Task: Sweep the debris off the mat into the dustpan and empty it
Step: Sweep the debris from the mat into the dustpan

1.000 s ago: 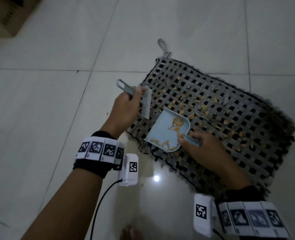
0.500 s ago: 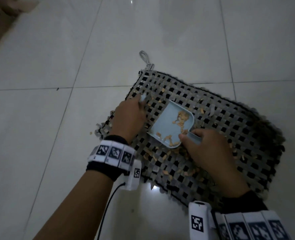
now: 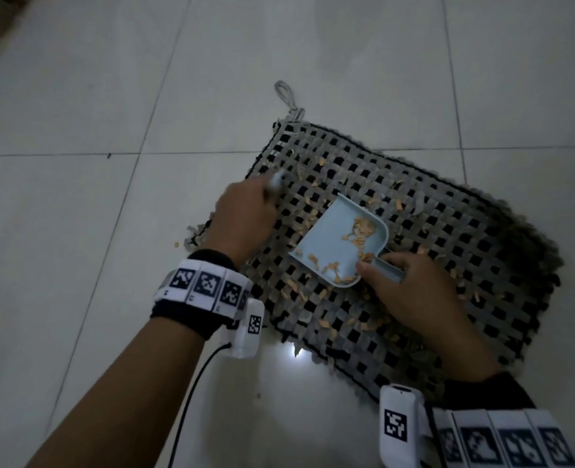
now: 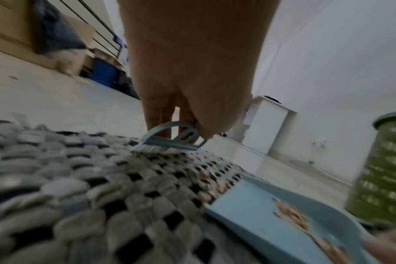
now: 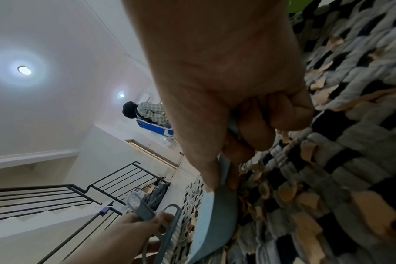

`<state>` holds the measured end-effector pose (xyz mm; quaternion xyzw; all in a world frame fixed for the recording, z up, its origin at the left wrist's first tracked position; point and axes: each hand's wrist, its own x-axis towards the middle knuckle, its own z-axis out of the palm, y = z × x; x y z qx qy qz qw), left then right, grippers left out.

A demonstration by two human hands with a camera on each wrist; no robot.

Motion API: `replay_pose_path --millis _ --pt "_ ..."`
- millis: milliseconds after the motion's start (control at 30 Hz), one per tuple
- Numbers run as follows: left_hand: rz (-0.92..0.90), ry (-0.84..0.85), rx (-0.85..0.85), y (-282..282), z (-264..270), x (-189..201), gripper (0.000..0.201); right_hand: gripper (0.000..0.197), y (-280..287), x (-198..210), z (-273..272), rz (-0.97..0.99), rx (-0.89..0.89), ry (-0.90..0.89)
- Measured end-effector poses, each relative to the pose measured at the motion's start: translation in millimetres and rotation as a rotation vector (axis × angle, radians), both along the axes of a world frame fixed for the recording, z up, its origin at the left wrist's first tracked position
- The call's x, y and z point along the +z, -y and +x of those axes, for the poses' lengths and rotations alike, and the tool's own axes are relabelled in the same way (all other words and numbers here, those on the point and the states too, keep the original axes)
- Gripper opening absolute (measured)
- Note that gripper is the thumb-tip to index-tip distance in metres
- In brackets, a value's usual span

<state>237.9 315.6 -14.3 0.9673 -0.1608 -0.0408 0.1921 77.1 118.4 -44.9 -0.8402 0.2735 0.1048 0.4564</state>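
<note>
A woven grey-and-black mat (image 3: 414, 265) lies on a pale tiled floor (image 3: 110, 231), its hanging loop (image 3: 288, 97) at the far left corner. Tan debris (image 3: 326, 322) is scattered over the mat, thickest along its near edge and around the dustpan.

The left hand (image 3: 245, 217) is over the mat's left edge with its fingers curled round the handle of a small grey-blue brush (image 4: 170, 142). The left wrist view shows the white bristles resting on the weave. From the head view only the tip of the handle shows past the knuckles.

The right hand (image 3: 411, 292) grips the short handle of a light blue dustpan (image 3: 333, 241), thumb on top and fingers closed underneath. The dustpan sits on the middle of the mat, open lip toward the brush, and it holds a small heap of debris near its back wall and right rim.

A green ribbed bin (image 4: 382, 178) stands beyond the dustpan in the left wrist view.
</note>
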Motion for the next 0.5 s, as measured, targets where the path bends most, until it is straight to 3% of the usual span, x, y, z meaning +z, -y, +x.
replay_pose_path --millis 233,400,500 --pt "-0.019 -0.175 -0.265 22.0 -47.3 11.8 0.039 0.032 9.8 -2.4 -3.4 0.060 0.004 -0.033" --pt "-0.084 -0.123 -0.066 14.2 -25.1 15.2 0.048 0.032 19.2 1.6 -10.1 0.081 0.039 -0.052" --pt "-0.096 -0.060 -0.103 19.2 -27.5 5.8 0.039 0.035 21.8 1.5 -11.3 0.075 0.046 -0.068"
